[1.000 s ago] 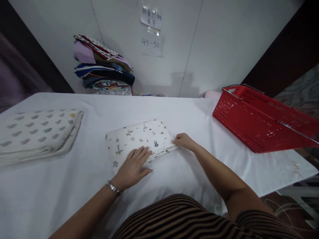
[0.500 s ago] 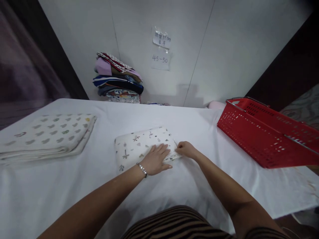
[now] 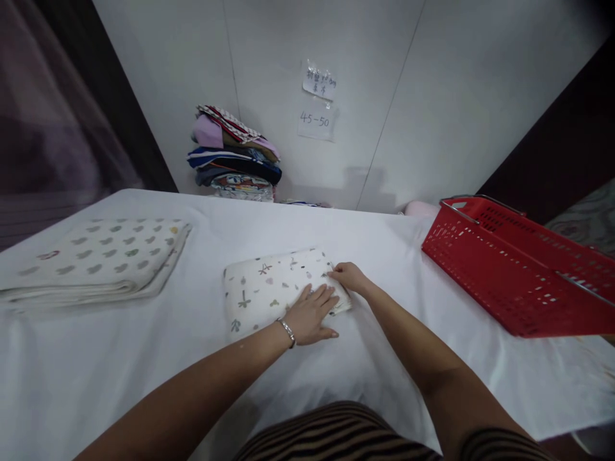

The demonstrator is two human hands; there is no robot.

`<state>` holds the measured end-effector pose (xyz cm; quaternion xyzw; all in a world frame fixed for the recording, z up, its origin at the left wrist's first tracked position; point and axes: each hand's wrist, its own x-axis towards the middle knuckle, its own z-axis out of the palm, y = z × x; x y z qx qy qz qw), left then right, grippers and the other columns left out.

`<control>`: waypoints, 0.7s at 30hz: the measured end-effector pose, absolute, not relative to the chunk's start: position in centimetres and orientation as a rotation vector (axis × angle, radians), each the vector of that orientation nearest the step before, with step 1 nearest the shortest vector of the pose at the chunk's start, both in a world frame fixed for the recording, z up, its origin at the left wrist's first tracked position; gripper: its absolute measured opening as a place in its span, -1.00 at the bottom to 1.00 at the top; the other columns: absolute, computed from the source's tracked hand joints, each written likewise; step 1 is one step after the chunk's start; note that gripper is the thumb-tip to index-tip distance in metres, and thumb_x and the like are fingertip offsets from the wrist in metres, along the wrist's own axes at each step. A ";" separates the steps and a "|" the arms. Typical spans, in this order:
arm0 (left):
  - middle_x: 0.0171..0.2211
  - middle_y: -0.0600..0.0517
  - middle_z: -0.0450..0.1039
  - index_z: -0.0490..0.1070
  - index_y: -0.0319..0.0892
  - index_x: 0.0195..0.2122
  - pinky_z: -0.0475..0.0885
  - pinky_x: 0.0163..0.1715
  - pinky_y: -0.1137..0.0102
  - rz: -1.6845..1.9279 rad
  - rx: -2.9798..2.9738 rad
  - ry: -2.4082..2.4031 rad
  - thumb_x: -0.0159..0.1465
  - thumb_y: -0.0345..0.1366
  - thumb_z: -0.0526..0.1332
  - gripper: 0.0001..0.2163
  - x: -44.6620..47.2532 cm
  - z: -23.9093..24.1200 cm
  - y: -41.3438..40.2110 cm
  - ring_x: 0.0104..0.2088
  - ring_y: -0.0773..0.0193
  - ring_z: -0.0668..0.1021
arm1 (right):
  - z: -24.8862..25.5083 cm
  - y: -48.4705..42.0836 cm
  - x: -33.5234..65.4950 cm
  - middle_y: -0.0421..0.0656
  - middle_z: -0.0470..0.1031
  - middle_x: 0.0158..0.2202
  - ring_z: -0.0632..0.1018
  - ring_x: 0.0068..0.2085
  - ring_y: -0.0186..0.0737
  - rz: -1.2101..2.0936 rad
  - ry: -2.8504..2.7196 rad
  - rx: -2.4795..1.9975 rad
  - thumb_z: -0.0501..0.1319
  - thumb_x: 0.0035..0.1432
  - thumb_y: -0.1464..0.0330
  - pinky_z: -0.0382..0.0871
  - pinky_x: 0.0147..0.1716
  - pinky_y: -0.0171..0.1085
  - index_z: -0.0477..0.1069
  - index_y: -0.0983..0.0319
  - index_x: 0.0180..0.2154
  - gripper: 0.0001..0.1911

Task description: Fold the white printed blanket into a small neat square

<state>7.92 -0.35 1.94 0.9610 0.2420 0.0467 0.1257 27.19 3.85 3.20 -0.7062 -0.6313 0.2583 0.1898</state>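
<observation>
In front of me lies a folded white cloth (image 3: 269, 288) printed with small plants and figures. My left hand (image 3: 311, 315), with a silver bracelet at the wrist, rests flat on its near right part, fingers spread. At the cloth's right edge, my right hand (image 3: 346, 275) pinches the fabric between thumb and fingertips. Folded layers show at the near right corner, just beyond my left fingertips. The cloth's underside is hidden.
A larger folded cloth (image 3: 115, 253) with grey mushroom-like shapes lies left on the white-covered table (image 3: 384, 250). A red perforated basket (image 3: 509, 275) stands right. Behind the table are stacked folded fabrics (image 3: 235, 157) and a wall with handwritten paper signs (image 3: 316, 121).
My right hand has moved up along the cloth's right edge, away from the near corner. My left hand stays flat on the cloth. The whole view has shifted slightly.
</observation>
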 end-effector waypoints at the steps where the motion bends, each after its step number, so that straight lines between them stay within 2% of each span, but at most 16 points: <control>1: 0.28 -0.14 -0.03 0.00 -0.12 0.25 -0.17 0.20 -0.02 0.136 2.798 0.706 0.14 0.19 0.03 -0.27 7.9 1.9 -0.3 0.28 -0.01 -0.01 | 3.0 4.1 27.2 -0.23 0.43 -0.55 0.37 -0.49 -0.36 0.708 -1.755 -1.983 0.17 0.01 0.21 0.13 -0.51 -0.39 0.44 0.27 -0.49 -0.75; 6: 0.29 -0.12 -0.04 -0.02 -0.11 0.25 -0.17 0.21 0.01 0.198 2.812 0.666 0.13 0.18 0.04 -0.26 7.9 1.2 -0.3 0.28 0.01 -0.01 | 1.5 3.8 28.1 -0.23 0.44 -0.57 0.39 -0.50 -0.36 0.684 -1.579 -1.988 0.12 0.03 0.25 0.16 -0.52 -0.41 0.43 0.27 -0.49 -0.77; 12: 0.29 -0.12 -0.05 -0.02 -0.13 0.25 -0.19 0.21 0.00 0.182 2.816 0.663 0.13 0.19 0.04 -0.25 7.9 1.1 -0.5 0.28 0.01 -0.02 | 1.5 3.9 28.0 -0.23 0.45 -0.54 0.40 -0.48 -0.36 0.654 -1.617 -2.005 0.15 0.03 0.22 0.16 -0.49 -0.40 0.41 0.25 -0.47 -0.78; 21: 0.28 -0.12 -0.03 -0.06 -0.14 0.27 -0.17 0.22 0.01 0.230 2.816 0.645 0.12 0.18 0.06 -0.23 7.9 1.1 -0.8 0.28 0.01 -0.01 | 2.6 5.8 25.5 -0.17 0.49 -0.38 0.42 -0.37 -0.30 0.411 -1.723 -2.116 0.09 0.17 0.19 0.12 -0.43 -0.36 0.40 0.22 -0.35 -0.75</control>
